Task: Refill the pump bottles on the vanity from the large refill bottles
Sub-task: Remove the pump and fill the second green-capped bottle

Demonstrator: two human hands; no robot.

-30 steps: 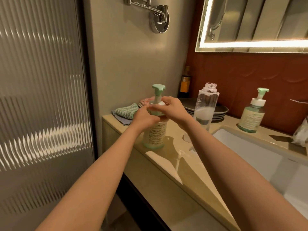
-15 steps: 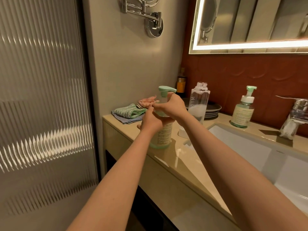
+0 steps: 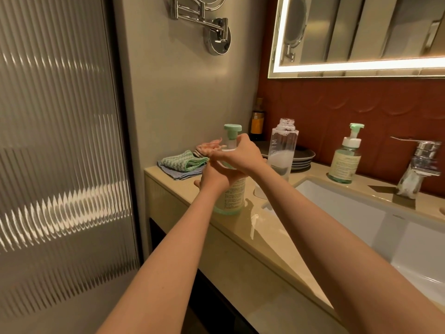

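Pump bottle (image 3: 231, 197) — pale green, upright

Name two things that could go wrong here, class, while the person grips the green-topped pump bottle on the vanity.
1. The refill bottle stands uncapped just behind the right hand; pulling that arm back carelessly could tip it and spill it.
2. The pump bottle, also held by the left hand, stands near the front edge of the vanity beside a white smear; it might slide if twisted hard.

We look from our head, forward and down along both forearms, near the pump bottle (image 3: 232, 196) at the left end of the counter (image 3: 262, 239).
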